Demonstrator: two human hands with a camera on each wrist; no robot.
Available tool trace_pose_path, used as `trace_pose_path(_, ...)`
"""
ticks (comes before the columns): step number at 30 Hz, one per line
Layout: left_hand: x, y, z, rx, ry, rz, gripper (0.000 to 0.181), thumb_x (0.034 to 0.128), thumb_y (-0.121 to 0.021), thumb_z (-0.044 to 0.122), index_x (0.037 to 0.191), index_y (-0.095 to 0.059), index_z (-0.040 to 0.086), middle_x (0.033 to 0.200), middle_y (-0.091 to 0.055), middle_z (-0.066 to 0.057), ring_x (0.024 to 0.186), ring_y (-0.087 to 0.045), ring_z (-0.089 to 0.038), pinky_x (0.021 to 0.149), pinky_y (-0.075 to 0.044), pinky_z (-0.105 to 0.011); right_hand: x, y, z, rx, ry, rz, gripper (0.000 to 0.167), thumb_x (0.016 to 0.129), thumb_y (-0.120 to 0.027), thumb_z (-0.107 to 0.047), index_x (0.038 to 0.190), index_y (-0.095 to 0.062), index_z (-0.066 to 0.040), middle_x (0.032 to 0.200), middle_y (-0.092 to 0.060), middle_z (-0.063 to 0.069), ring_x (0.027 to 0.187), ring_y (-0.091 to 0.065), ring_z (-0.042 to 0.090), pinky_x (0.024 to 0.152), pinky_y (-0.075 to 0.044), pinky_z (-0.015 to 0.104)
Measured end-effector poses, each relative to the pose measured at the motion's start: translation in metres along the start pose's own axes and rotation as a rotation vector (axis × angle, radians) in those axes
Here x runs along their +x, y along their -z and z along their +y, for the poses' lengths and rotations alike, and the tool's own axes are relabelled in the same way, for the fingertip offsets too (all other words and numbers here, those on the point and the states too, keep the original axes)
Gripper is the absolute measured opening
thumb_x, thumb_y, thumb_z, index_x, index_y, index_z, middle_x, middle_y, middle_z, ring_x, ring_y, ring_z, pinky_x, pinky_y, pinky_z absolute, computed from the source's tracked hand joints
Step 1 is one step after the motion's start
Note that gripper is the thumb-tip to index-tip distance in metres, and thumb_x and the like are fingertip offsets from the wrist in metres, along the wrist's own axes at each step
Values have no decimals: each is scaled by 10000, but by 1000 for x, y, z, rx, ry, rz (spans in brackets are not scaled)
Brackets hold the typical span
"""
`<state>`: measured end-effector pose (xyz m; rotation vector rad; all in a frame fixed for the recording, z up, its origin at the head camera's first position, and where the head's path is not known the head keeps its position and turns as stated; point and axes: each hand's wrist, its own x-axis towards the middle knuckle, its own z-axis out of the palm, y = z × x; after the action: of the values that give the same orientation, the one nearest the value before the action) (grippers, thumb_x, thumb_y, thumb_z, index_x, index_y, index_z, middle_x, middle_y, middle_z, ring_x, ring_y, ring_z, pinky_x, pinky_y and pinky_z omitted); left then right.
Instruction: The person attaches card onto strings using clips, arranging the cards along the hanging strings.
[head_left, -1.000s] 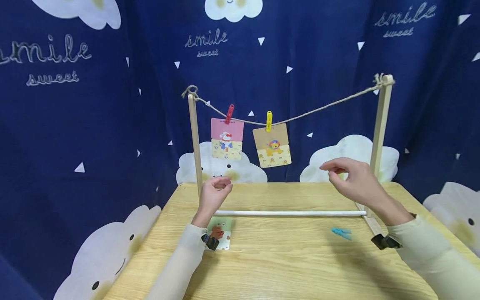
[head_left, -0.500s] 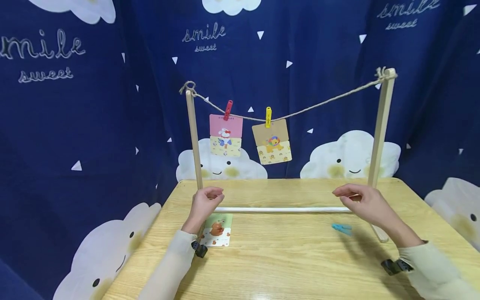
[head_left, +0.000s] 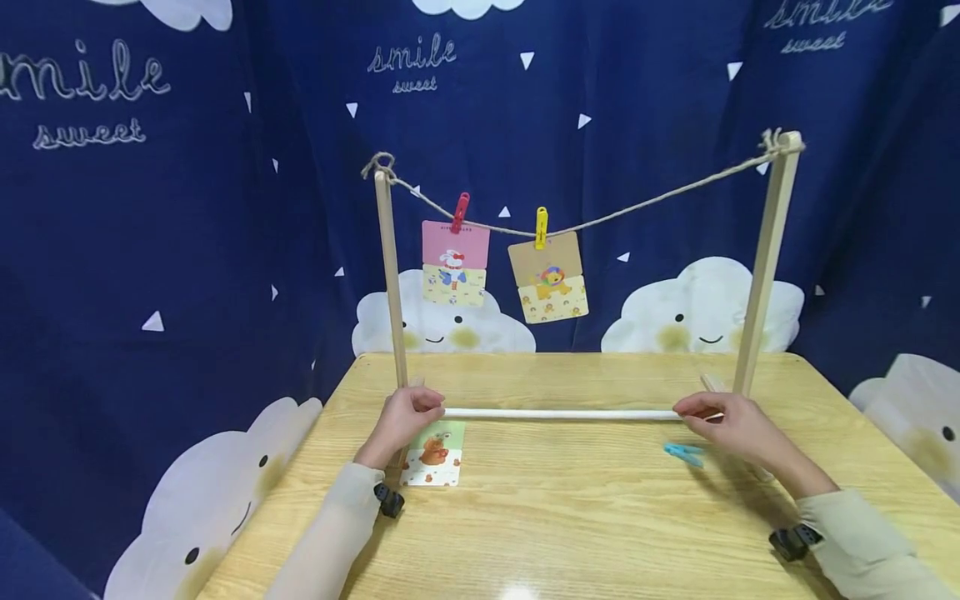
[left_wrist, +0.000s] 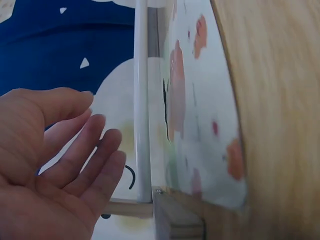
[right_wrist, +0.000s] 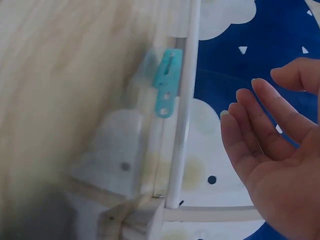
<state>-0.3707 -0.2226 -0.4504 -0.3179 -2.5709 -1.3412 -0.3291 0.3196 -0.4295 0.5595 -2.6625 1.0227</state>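
— Found the white rod [head_left: 558, 414] where?

— Ran low over the bench [head_left: 562, 517], from the left post [head_left: 391, 283] to the right post [head_left: 765, 267].

— Could see both ends?

— Not in the head view, with the left grip [head_left: 405, 421] and right grip [head_left: 722, 421] in the way. Made them out in the wrist views, meeting the posts low down.

— Grasped anything?

— Looked released on both sides, with fingers [left_wrist: 116, 162] loosely bent; spotted a gap to the rod in each wrist view.

— Noticed what nearby?

— Near the left grip, saw a bear card [head_left: 435, 457] on the bench, partly hidden at its upper left. Near the right grip, saw a blue clip [head_left: 678, 451], doubled by a hazy reflection in the right wrist view.

— And higher?

— Traced a sagging string [head_left: 656, 200] between the post tops. Saw a red clip [head_left: 461, 212] on a pink card [head_left: 453, 250], with lettering too small to read, and a yellow clip [head_left: 542, 228] on a tilted lion card [head_left: 553, 279].

— Behind that?

— Saw a blue cloth [head_left: 187, 242], with one "smile" cropped at the left edge.
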Motion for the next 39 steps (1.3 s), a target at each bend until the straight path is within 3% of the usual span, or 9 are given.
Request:
trace_pose_path(7,-2,1,-7,53,28,-46,143,902,-796,76,1035,-790,23,902,-761,-19,811,-687,-142,731,-554,-303,-8,-6,13,37,-27,-21,182,968,-736,-144,1136,-750,-75,1035,-758,90,888,-665,27,755,-556,228)
trace_pose_path(21,-7,3,-15,95,65,-65,112,904,-792,74,1011,-799,45,935,-762,-24,854,-700,-158,801,-574,-382,-13,-6,19,56,-44,-83,206,968,-738,-147,1155,-748,-62,1053,-751,111,908,-684,68,765,-569,250)
trace_pose_path(30,-7,2,-16,107,71,-81,115,897,-785,42,1011,-797,35,929,-762,-40,858,-705,-167,802,-578,-386,-15,-6,29,48,-60,-186,288,967,-748,-196,1202,-730,-32,1112,-755,103,948,-693,88,784,-564,255)
trace_pose_path(39,-7,2,-15,103,86,-140,200,883,-778,14,1083,-785,27,970,-761,-63,907,-704,-190,822,-578,-408,-14,-8,35,89,-59,-232,316,941,-771,-167,1202,-721,5,1099,-759,100,943,-701,85,781,-562,243)
